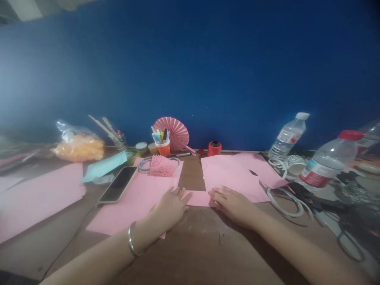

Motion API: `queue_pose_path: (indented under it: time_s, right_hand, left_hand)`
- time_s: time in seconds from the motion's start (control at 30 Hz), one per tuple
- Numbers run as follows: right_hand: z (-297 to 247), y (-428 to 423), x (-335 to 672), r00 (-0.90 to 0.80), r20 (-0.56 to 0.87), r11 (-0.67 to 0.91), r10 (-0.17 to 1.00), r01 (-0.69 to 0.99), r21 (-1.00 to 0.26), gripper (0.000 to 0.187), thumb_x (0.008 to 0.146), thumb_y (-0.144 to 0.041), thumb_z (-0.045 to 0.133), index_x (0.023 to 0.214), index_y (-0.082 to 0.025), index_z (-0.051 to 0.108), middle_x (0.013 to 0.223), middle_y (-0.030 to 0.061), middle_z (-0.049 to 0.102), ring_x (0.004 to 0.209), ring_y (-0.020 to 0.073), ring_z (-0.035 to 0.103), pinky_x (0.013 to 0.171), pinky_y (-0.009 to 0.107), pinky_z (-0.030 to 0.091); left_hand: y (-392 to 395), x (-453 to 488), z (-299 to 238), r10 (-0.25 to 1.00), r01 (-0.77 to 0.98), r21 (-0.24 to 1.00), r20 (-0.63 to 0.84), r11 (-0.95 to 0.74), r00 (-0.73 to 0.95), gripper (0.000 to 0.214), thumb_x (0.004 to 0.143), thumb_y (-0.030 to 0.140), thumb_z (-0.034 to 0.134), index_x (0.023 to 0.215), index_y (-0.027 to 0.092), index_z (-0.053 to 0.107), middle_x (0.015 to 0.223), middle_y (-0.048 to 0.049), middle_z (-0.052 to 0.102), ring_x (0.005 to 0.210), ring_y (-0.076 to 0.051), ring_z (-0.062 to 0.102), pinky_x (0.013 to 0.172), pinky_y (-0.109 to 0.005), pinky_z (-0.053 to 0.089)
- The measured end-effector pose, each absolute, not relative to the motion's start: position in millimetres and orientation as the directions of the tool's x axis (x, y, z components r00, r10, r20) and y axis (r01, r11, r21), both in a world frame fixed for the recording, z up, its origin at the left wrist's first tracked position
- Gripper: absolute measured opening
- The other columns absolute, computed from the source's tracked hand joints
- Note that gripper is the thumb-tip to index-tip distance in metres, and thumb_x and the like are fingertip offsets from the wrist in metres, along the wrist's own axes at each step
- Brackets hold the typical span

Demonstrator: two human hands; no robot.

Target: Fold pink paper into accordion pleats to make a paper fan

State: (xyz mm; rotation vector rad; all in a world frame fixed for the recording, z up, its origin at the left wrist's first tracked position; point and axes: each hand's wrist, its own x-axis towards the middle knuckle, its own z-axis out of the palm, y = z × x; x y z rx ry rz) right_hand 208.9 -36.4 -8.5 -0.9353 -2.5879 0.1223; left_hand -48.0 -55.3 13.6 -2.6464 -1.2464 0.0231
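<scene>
A narrow strip of pink paper (199, 198) lies across the brown table between my two hands. My left hand (171, 206) rests on its left end, thumb stretched along the strip and fingers laid on the paper. On the right end, my right hand (233, 204) presses down with its fingers extended flat. Beneath my left hand and forearm is a large pink sheet (130, 209). More pink sheets (228, 174) lie just beyond my right hand. What is under my palms is hidden.
A phone (119, 184) with a cable lies at left. Behind stand a cup of pens (162, 147), a pink paper fan (178, 132) and a red container (214, 149). Water bottles (325, 162) and white cable loops (286, 208) crowd the right side. A blue wall (208, 71) rises behind the table.
</scene>
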Motion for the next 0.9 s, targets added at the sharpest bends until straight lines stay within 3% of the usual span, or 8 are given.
queue_pose_path:
  time_s: [0.23, 0.37, 0.57, 0.67, 0.77, 0.83, 0.9]
  right_hand:
    - [-13.2, -41.3, 253.8, -0.625, 0.257, 0.673, 0.737, 0.714, -0.195, 0.038, 0.089, -0.037, 0.034, 0.120, -0.020, 0.049, 0.124, 0.0084, 0.051, 0.116, 0.0206, 0.045, 0.102, 0.043, 0.029]
    - [-9.1, -51.7, 267.7, -0.542, 0.280, 0.595, 0.793, 0.789, -0.157, 0.040, 0.086, -0.040, 0.039, 0.119, -0.020, 0.049, 0.122, 0.0091, 0.053, 0.116, 0.0244, 0.043, 0.098, 0.044, 0.032]
    - [-3.1, -59.2, 269.1, -0.534, 0.333, 0.583, 0.777, 0.810, -0.061, 0.038, 0.082, -0.038, 0.046, 0.111, -0.014, 0.052, 0.115, 0.0133, 0.056, 0.110, 0.0263, 0.047, 0.096, 0.042, 0.031]
    - [5.1, -52.2, 259.2, -0.580, 0.311, 0.618, 0.753, 0.786, -0.030, 0.029, 0.081, -0.037, 0.049, 0.101, -0.017, 0.059, 0.099, 0.0099, 0.062, 0.097, 0.0246, 0.052, 0.086, 0.039, 0.037]
    - [14.4, -41.7, 233.0, -0.643, 0.212, 0.658, 0.736, 0.753, 0.002, 0.017, 0.081, -0.021, 0.048, 0.078, -0.020, 0.065, 0.072, 0.0051, 0.063, 0.078, 0.0207, 0.056, 0.074, 0.035, 0.039]
    - [15.7, -36.3, 207.2, -0.630, 0.221, 0.644, 0.744, 0.765, 0.010, 0.020, 0.080, -0.016, 0.047, 0.073, -0.017, 0.065, 0.072, 0.0073, 0.063, 0.081, 0.0217, 0.056, 0.075, 0.035, 0.039]
    - [10.4, -32.8, 181.0, -0.611, 0.311, 0.654, 0.728, 0.755, -0.047, 0.023, 0.083, -0.016, 0.042, 0.095, -0.014, 0.062, 0.095, 0.0110, 0.063, 0.095, 0.0219, 0.054, 0.083, 0.035, 0.038]
  left_hand:
    - [-57.8, -53.1, 14.6, 0.760, 0.754, -0.228, 0.079, -0.616, 0.645, 0.040, 0.086, 0.028, 0.037, 0.125, 0.020, 0.038, 0.123, -0.0108, 0.050, 0.116, -0.025, 0.042, 0.097, -0.042, 0.025]
    - [-59.2, -51.7, 15.1, 0.759, 0.755, -0.220, 0.085, -0.618, 0.646, 0.040, 0.087, 0.028, 0.036, 0.126, 0.020, 0.038, 0.124, -0.0106, 0.049, 0.117, -0.025, 0.041, 0.097, -0.042, 0.025]
    - [-65.5, -49.5, 19.0, 0.787, 0.793, -0.184, 0.125, -0.581, 0.605, 0.043, 0.085, 0.034, 0.041, 0.125, 0.019, 0.039, 0.124, -0.0112, 0.049, 0.117, -0.025, 0.039, 0.095, -0.041, 0.028]
    - [-59.2, -40.0, 27.2, 0.779, 0.780, -0.155, 0.080, -0.607, 0.622, 0.031, 0.085, 0.033, 0.041, 0.107, 0.017, 0.055, 0.106, -0.0118, 0.057, 0.107, -0.025, 0.046, 0.090, -0.040, 0.033]
    - [-50.5, -20.4, 31.0, 0.818, 0.811, -0.117, -0.010, -0.573, 0.576, 0.032, 0.086, 0.032, 0.035, 0.081, 0.014, 0.062, 0.083, -0.0105, 0.058, 0.087, -0.023, 0.055, 0.077, -0.036, 0.041]
    - [-47.8, -6.2, 26.0, 0.866, 0.864, -0.108, 0.043, -0.492, 0.498, 0.027, 0.085, 0.028, 0.038, 0.088, 0.012, 0.060, 0.087, -0.0109, 0.057, 0.082, -0.022, 0.056, 0.071, -0.033, 0.043]
    - [-47.5, 3.0, 15.6, 0.874, 0.877, -0.148, 0.108, -0.456, 0.473, 0.027, 0.081, 0.015, 0.039, 0.103, 0.010, 0.055, 0.097, -0.0132, 0.056, 0.091, -0.024, 0.054, 0.074, -0.034, 0.043]
